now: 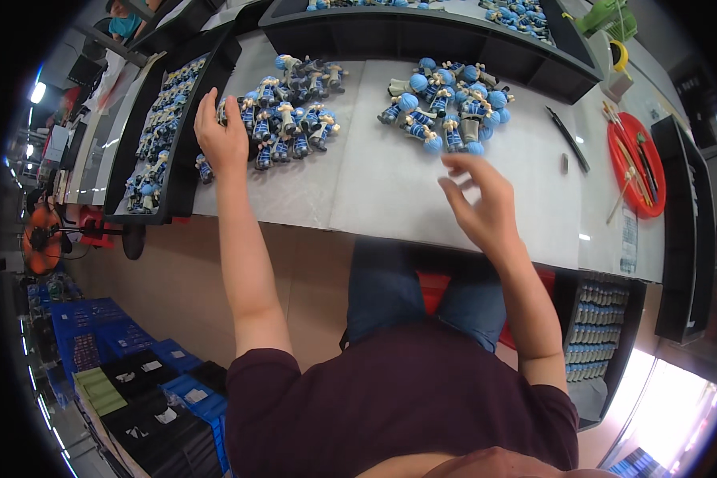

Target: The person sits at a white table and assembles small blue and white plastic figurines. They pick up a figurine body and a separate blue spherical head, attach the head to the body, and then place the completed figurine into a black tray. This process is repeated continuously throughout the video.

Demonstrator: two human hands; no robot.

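Observation:
Two heaps of small painted figurines lie on the white-covered table. My left hand [223,137] is at the left edge of the left heap [285,119], fingers stretched upward and thumb apart; I see nothing held in it. One figurine [204,169] lies by that wrist, away from the heap. The right heap [454,103] has figurines with round light-blue heads and blue-and-white striped bodies, some lying, some tilted. Just in front of it hovers my right hand [486,203], slightly blurred, thumb and fingers apart with nothing between them.
Black trays with figurines stand at the left [175,171] and back [430,48]. On the right are a black pen [567,137], a small grey piece [565,163] and a red dish [623,182] with brushes. A lower tray [572,354] holds rows of figurines.

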